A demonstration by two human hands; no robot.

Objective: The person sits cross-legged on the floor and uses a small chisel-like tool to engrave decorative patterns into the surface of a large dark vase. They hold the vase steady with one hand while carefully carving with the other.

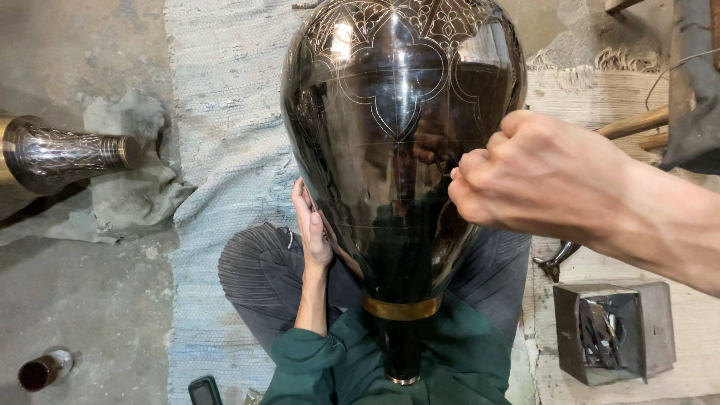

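Both hands (525, 176) on black vase (397, 135)

I'm seeing the big glossy black metal vase (401, 150) showing fine silver engraved arches and floral scrollwork up top, with a brass-gold band (401, 307) ringing its neck. The smaller dark vase piece lying at left (64, 154) is showing dense silver patterning too. The sleeves (315, 364) are reading dark green, the woven mat (225, 112) pale blue-grey, the small metal box (611, 330) rusty grey.
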